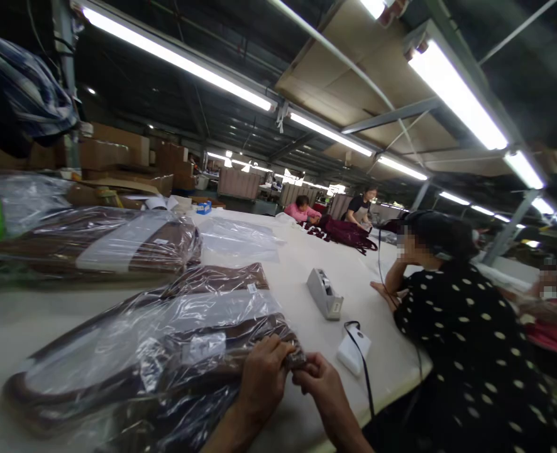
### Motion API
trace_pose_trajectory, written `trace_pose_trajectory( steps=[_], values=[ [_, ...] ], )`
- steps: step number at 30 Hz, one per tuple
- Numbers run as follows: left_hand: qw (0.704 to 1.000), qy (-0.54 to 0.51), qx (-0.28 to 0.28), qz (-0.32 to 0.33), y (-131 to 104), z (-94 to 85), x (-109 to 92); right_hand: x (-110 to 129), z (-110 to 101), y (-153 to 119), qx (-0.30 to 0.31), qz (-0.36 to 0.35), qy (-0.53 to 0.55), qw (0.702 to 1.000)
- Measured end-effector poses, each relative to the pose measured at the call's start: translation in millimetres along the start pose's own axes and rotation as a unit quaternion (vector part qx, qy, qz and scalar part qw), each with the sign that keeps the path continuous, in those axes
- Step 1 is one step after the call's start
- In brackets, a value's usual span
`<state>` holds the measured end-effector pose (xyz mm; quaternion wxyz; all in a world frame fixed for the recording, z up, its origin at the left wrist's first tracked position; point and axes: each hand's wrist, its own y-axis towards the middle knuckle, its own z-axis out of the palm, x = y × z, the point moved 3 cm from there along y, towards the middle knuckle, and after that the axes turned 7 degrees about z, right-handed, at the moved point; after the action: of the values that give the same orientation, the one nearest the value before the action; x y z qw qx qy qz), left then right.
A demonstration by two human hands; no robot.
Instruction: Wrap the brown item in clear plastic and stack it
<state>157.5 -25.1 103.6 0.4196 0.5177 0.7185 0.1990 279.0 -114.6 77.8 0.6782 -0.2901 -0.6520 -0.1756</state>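
A brown garment in a clear plastic bag (212, 308) lies on the white table in front of me. My left hand (265, 371) is closed on the bag's near right corner, its fingers pinching the gathered plastic. My right hand (320, 377) meets it at the same corner, thumb and fingertips pressed together on the edge of the plastic. A white label shows under the film left of my hands. Beyond my right hand stands a grey tape dispenser (324, 294), and a white box-like object (354, 350) with a black strap lies nearer.
More bagged brown garments (137, 242) lie at the left, with flat clear bags (241, 236) beyond. A person in a dotted top (467, 340) leans on the table (302, 258) at the right. Two people are at its far end by dark red cloth (347, 233). Cartons stand back left.
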Motion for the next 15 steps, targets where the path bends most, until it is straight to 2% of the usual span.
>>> trace_pose_trajectory(
  steps=[3,5,6,7,9,10,11,12,13,14,15],
  values=[
    [1.000,0.013,-0.007,0.000,-3.1,0.5,1.0,0.2,-4.2,2.9,-0.053,-0.058,-0.118,0.990],
    [1.000,0.023,-0.011,0.003,-7.1,0.7,1.2,3.5,-9.5,2.3,-0.085,-0.145,-0.214,0.962],
    [0.999,0.030,-0.011,0.007,-9.5,0.7,1.0,7.4,-12.2,0.7,-0.098,-0.216,-0.264,0.935],
    [0.999,0.039,-0.012,0.015,-12.0,0.8,0.5,12.1,-14.6,-1.8,-0.108,-0.299,-0.312,0.895],
    [0.996,0.070,-0.016,0.046,-17.6,2.3,-1.2,20.0,-18.5,-7.2,-0.107,-0.461,-0.388,0.791],
    [0.994,0.091,-0.020,0.064,-20.7,4.1,-2.1,21.6,-20.2,-8.4,-0.093,-0.521,-0.415,0.740],
    [0.989,0.115,-0.025,0.091,-24.2,6.7,-3.4,21.2,-21.7,-8.1,-0.070,-0.562,-0.431,0.702],
    [0.982,0.142,-0.030,0.120,-28.4,9.7,-4.7,19.0,-22.9,-6.4,-0.042,-0.588,-0.434,0.681],
    [0.973,0.172,-0.036,0.150,-33.3,12.6,-6.1,15.3,-23.2,-4.0,-0.011,-0.600,-0.426,0.677],
    [0.962,0.201,-0.044,0.181,-39.4,14.0,-7.9,9.8,-22.1,-1.3,0.024,-0.596,-0.413,0.688],
    [0.953,0.222,-0.050,0.199,-46.6,13.2,-9.6,2.9,-19.2,1.3,0.061,-0.574,-0.397,0.714]
  ],
)
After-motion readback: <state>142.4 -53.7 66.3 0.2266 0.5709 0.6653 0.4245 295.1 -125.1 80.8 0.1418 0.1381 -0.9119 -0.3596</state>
